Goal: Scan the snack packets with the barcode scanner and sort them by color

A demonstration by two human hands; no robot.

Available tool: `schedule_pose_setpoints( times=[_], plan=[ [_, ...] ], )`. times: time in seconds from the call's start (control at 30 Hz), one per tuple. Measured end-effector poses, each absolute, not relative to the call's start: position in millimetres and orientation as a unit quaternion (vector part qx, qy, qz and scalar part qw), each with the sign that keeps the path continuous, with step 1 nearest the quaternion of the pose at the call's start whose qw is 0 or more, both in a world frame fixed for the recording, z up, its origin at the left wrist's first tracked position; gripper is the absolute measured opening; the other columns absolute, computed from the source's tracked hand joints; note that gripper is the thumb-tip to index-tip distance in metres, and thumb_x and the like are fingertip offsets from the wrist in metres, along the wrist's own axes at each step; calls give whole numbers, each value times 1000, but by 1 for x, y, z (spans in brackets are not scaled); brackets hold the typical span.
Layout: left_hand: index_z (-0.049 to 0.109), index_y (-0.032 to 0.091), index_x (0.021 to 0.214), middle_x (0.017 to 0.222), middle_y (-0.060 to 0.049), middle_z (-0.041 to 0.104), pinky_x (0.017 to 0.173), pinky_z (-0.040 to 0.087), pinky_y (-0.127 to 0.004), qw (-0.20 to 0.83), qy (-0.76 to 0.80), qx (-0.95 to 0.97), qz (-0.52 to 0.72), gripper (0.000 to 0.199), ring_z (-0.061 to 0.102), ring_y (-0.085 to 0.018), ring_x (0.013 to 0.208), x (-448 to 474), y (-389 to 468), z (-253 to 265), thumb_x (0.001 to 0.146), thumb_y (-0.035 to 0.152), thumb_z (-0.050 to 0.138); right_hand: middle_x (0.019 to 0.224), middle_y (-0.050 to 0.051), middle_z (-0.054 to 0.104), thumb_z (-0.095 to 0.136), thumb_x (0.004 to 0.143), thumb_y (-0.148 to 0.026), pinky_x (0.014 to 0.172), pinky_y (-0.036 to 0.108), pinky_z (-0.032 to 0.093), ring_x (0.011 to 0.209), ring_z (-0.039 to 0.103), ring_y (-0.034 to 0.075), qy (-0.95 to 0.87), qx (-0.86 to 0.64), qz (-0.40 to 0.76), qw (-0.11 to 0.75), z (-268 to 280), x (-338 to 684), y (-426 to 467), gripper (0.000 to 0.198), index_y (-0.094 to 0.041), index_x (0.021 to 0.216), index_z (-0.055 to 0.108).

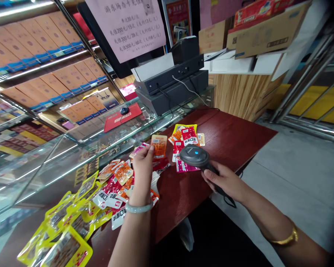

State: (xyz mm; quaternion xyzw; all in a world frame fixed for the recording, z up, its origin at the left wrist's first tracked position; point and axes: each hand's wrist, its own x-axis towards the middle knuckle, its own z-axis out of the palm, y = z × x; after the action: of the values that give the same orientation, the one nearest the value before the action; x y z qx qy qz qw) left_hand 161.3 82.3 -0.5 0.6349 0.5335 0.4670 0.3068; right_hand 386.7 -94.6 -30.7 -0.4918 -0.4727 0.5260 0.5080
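An orange snack packet [159,145] is pinched by its left edge in my left hand [143,159], its barcode patch facing up. My right hand [222,180] is wrapped round the handle of a black barcode scanner [195,155], which shows a lit blue spot on its head. Beneath and beyond the scanner lies a small pile of packets, among them a red packet [189,136] and a magenta packet [186,166]. Around my left wrist spreads a larger heap of orange packets [123,172] and red packets, with yellow-edged packets [66,248] nearest me on the left.
The dark red tabletop [183,196] adjoins a glass display case [52,163]. Behind stand a black cash-register unit [172,89] with cables, a monitor bearing a pink paper notice [128,29], and a mouse [124,110] on a red mat. Metal railings [303,78] rise at right.
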Motion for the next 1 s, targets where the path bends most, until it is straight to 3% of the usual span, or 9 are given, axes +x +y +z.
schedule_pose_setpoints(
  times=[0.3,0.5,0.73,0.87,1.0],
  plan=[
    [78,18,98,84,-2,77,70,49,-26,295,513,738,325,36,68,-18,75,189,85,11,83,45,59,54,-8,50,57,89,-64,44,22,36,42,45,9,-466,-481,521,530,-22,387,-68,45,-20,97,52],
    [78,19,99,85,-4,77,66,48,-26,302,522,723,338,38,68,-20,76,182,86,21,82,48,60,55,-8,50,61,86,-66,42,20,36,41,44,8,-451,-456,544,541,-24,382,-65,47,-20,94,50],
    [79,17,90,67,1,70,62,45,-23,329,510,728,317,30,63,-16,68,197,88,-1,78,34,57,58,-7,50,59,89,-62,44,20,37,45,45,7,-432,-454,543,558,-29,384,-67,43,-21,85,50],
    [78,14,96,75,-3,73,68,49,-27,436,509,662,335,37,65,-18,72,220,94,-14,75,43,65,59,-7,49,59,91,-60,44,20,38,45,45,7,-415,-472,536,564,-35,391,-72,41,-21,84,49],
    [68,12,121,100,-11,75,84,51,-36,572,446,581,371,56,67,-23,89,243,98,-8,76,45,71,61,-6,50,58,91,-60,45,21,40,47,45,8,-388,-498,527,569,-43,397,-78,40,-21,85,50]
  ],
)
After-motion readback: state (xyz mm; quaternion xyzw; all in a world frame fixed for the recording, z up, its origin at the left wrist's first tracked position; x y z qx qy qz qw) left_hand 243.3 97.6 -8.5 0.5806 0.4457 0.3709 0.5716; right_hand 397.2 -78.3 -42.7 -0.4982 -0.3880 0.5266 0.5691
